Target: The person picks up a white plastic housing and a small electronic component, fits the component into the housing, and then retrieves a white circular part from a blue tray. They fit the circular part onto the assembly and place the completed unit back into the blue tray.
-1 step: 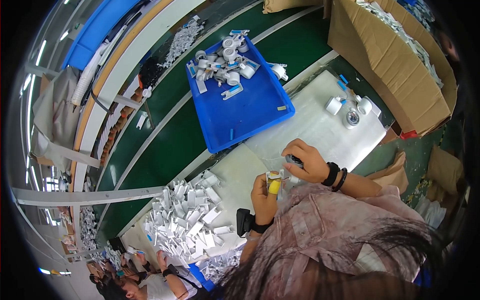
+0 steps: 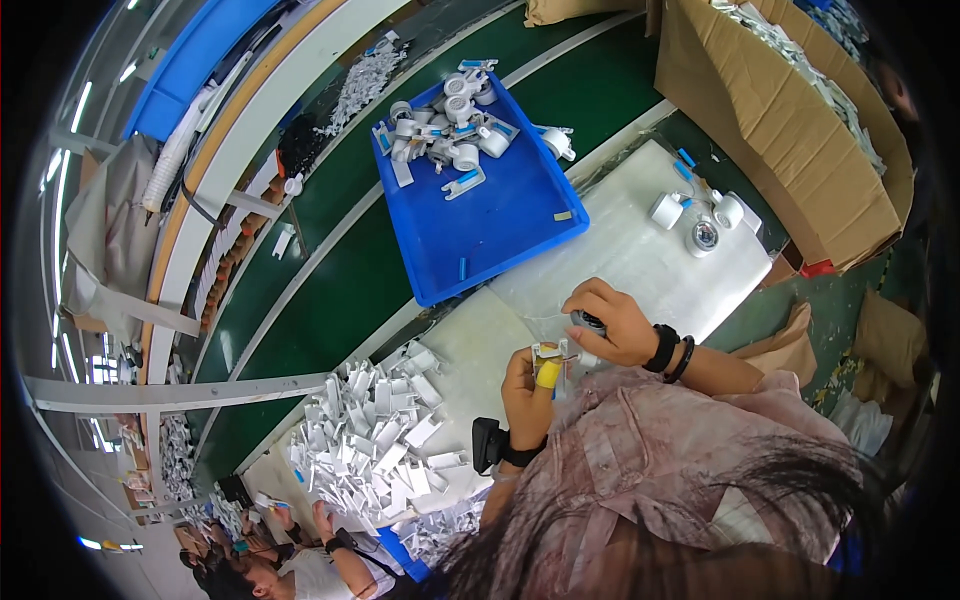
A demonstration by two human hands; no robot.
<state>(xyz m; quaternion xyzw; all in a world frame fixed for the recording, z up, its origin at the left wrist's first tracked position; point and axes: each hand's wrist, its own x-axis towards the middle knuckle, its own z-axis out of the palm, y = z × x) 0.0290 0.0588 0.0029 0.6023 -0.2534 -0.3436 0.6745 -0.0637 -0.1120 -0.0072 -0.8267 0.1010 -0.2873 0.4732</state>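
In my left hand (image 2: pixel 528 405), a small white plastic bracket (image 2: pixel 540 351) is pinched upright; yellow tape wraps the thumb. My right hand (image 2: pixel 614 326), close beside it, has its fingers curled round a small round lamp head (image 2: pixel 589 321) with a dark face, mostly hidden by the fingers. Both hands are over the pale work mat (image 2: pixel 640 260) near my body. To the left lies a heap of white plastic parts (image 2: pixel 385 425). Farther right on the mat stand a white lamp head (image 2: pixel 667 210), another (image 2: pixel 729 211), and one with its clear lens facing up (image 2: pixel 703 237), with small blue pieces nearby.
Beyond the mat, a blue tray (image 2: pixel 430 250) holds piled white lamp assemblies (image 2: pixel 460 125); one assembly (image 2: pixel 558 143) lies outside its right rim. A tall cardboard box (image 2: pixel 770 150) full of white parts stands at far right. Other people (image 2: pixel 330 570) sit at lower left.
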